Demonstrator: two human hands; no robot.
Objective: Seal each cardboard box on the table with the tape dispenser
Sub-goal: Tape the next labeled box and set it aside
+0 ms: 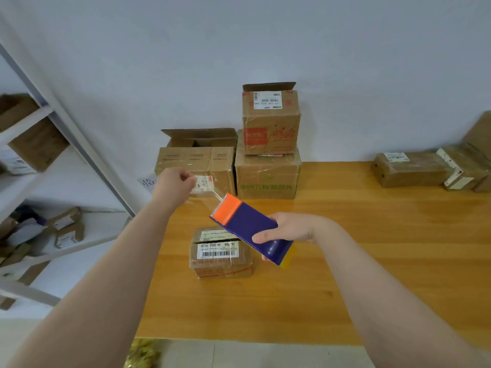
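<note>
A small cardboard box [220, 257] with a white barcode label lies on the wooden table [372, 248] in front of me. Above it my right hand [289, 229] holds a blue tape dispenser [252, 229] with an orange front, tilted up to the left. My left hand [175, 184] is raised further left, its fingers pinched on the end of a clear tape strip [210, 193] that stretches out from the dispenser's orange end. At the back stand an open-topped box [196, 160], a larger closed box [267, 176] and a box [271, 120] stacked on it with a raised flap.
Several flat brown parcels [414, 170] lie at the table's far right. A white metal shelf [53, 160] holding boxes stands to the left. A white wall is behind the table. The near table edge runs along the bottom, with something yellow [143, 351] on the floor below.
</note>
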